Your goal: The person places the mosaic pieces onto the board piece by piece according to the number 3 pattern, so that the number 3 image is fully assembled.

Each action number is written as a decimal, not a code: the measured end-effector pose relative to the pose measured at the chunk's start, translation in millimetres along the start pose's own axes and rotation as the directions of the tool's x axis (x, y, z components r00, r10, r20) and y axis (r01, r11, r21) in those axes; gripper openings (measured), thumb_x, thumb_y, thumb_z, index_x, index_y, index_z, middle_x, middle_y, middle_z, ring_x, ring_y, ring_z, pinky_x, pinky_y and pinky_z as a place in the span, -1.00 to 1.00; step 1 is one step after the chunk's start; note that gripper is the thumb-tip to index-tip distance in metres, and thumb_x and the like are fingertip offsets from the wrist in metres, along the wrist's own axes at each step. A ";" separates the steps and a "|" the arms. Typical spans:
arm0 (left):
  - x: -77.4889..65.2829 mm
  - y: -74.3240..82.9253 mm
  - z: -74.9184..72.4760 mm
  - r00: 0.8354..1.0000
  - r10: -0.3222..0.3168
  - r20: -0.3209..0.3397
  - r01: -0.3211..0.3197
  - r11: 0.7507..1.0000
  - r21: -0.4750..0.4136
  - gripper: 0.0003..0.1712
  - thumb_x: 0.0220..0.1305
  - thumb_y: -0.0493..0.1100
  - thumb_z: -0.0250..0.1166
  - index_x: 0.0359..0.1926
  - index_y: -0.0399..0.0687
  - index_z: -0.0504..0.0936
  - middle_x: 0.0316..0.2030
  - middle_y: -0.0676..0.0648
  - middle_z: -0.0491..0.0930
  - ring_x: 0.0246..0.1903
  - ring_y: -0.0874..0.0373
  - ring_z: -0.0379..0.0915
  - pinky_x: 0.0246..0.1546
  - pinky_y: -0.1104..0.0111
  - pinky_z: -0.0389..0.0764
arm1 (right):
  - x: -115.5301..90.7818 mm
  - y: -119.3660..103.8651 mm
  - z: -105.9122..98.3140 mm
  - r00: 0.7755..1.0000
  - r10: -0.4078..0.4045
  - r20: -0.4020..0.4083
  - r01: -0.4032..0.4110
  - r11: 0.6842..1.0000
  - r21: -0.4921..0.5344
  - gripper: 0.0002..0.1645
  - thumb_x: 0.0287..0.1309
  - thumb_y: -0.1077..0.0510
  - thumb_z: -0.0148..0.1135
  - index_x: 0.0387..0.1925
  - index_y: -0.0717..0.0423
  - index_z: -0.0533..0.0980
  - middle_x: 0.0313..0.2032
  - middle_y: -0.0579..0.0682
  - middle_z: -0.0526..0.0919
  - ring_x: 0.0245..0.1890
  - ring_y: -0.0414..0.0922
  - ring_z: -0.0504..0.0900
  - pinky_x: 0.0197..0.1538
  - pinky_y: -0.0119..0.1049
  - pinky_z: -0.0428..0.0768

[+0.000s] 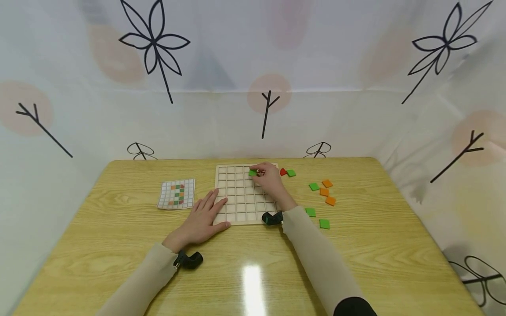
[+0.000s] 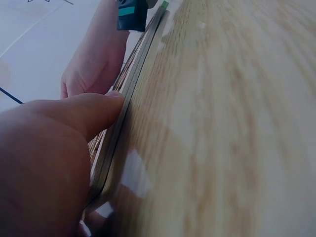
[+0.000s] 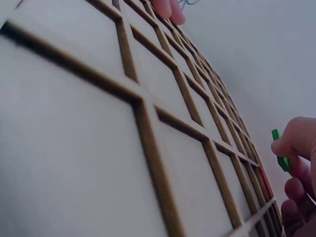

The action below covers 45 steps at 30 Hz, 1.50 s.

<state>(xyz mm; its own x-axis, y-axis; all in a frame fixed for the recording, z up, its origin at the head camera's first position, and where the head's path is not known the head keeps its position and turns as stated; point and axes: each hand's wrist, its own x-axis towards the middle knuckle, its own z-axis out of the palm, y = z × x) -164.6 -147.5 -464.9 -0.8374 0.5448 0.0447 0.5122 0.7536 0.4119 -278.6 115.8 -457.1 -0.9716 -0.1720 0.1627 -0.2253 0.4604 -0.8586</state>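
Near the far edge of a wooden grid board (image 1: pixel 237 223), my right hand (image 1: pixel 270 179) pinches a green square tile (image 1: pixel 252 173) between thumb and fingers. In the right wrist view the tile (image 3: pixel 280 150) is held on edge above the board. A red piece (image 3: pixel 265 182) shows in a far cell there, close below the fingers. My left hand (image 1: pixel 203 219) lies spread at the board's left side. Its fingertips rest on the border, and its thumb (image 2: pixel 98 111) lies along the near edge in the left wrist view.
A printed card (image 1: pixel 176 194) with a coloured grid pattern lies left of the board. Right of it are a red piece (image 1: pixel 283 172), several green tiles (image 1: pixel 314 186) and several orange tiles (image 1: pixel 324 192). A patterned cloth (image 1: pixel 221 123) hangs behind the table (image 1: pixel 379 263).
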 end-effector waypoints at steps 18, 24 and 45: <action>-0.9 -0.1 -2.3 1.000 -0.005 -0.004 0.005 1.000 0.007 -0.10 0.42 0.35 0.07 0.56 -0.02 0.11 0.57 -0.20 -0.27 0.54 -0.11 -0.37 0.40 -0.19 -0.14 | -1.6 3.6 11.1 0.997 -0.004 -0.078 0.005 1.000 0.012 -0.67 0.23 0.23 0.37 0.04 0.08 0.69 0.05 0.04 0.64 -0.02 -0.03 0.60 0.03 -0.12 0.59; 0.4 0.1 -2.7 1.000 -0.001 -0.003 0.001 1.000 0.005 -0.10 0.42 0.35 0.06 0.56 -0.03 0.11 0.57 -0.21 -0.26 0.54 -0.12 -0.37 0.40 -0.19 -0.14 | -0.3 5.7 11.2 0.997 -0.029 -0.076 0.027 0.999 -0.037 -0.69 0.23 0.24 0.38 0.02 0.08 0.70 0.05 0.04 0.67 -0.01 -0.05 0.64 0.03 -0.13 0.61; 0.0 -3.2 2.1 1.000 0.000 -0.014 0.000 1.000 -0.009 -0.09 0.42 0.38 0.03 0.57 -0.02 0.11 0.57 -0.21 -0.25 0.54 -0.12 -0.36 0.39 -0.20 -0.14 | -1.8 1.7 14.2 0.999 -0.038 -0.038 0.032 0.986 -0.162 -0.81 0.29 0.22 0.32 -0.12 0.15 0.74 0.09 0.01 0.60 0.13 0.04 0.45 0.04 -0.11 0.55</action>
<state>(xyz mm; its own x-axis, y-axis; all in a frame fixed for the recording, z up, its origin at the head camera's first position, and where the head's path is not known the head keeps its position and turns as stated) -165.8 -149.1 -468.2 -0.8399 0.5398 0.0572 0.5107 0.7501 0.4202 -276.2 104.5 -465.8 -0.9643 -0.1562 0.2138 -0.2647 0.5897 -0.7630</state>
